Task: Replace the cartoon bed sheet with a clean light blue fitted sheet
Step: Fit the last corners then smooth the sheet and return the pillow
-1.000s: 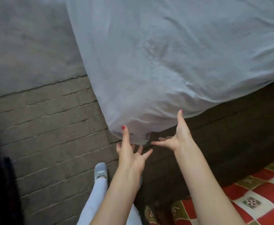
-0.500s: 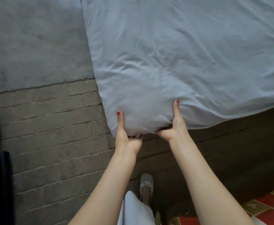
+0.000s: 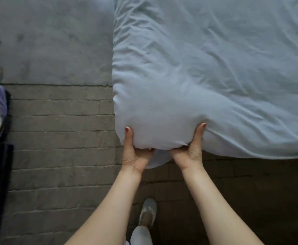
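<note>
- Light blue fitted sheet (image 3: 206,68) covers the bed, wrinkled across the top, its near corner pulled over the mattress corner.
- Left hand (image 3: 135,154) clasps that corner from the left, thumb on top, fingers tucked beneath the fabric.
- Right hand (image 3: 190,152) clasps it from the right the same way.
- Brick floor (image 3: 61,138) lies alongside, one grey shoe (image 3: 148,211) planted between the forearms.
</note>
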